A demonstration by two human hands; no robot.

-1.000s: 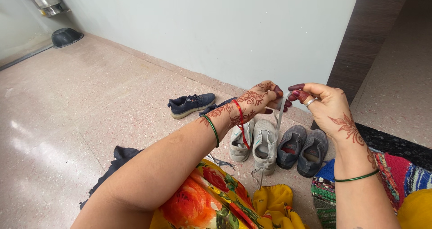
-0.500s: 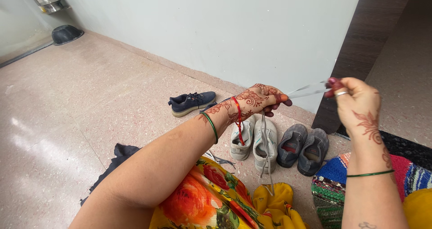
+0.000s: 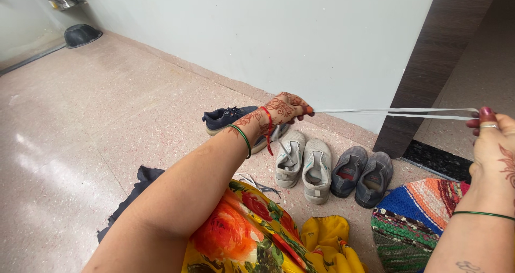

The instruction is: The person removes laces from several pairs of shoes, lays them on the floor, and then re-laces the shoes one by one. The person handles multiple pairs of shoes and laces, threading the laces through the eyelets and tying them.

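Two hands stretching a doubled grey shoelace (image 3: 391, 112) taut, left hand (image 3: 284, 108) fingers pinching one end, right hand (image 3: 491, 139) fingers clamping the other, pale sneakers (image 3: 303, 164) lying on the floor (image 3: 107, 123) below

Speckled floor (image 3: 107, 117) w/ shoes (image 3: 316, 168), dark cloth (image 3: 140, 179), rug (image 3: 416, 214).

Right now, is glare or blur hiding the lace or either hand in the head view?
Head view: window glare lies on the floor at left, clear of the lace; left hand sharp; right hand cut by the frame edge; wide-angle lens bends the edges.
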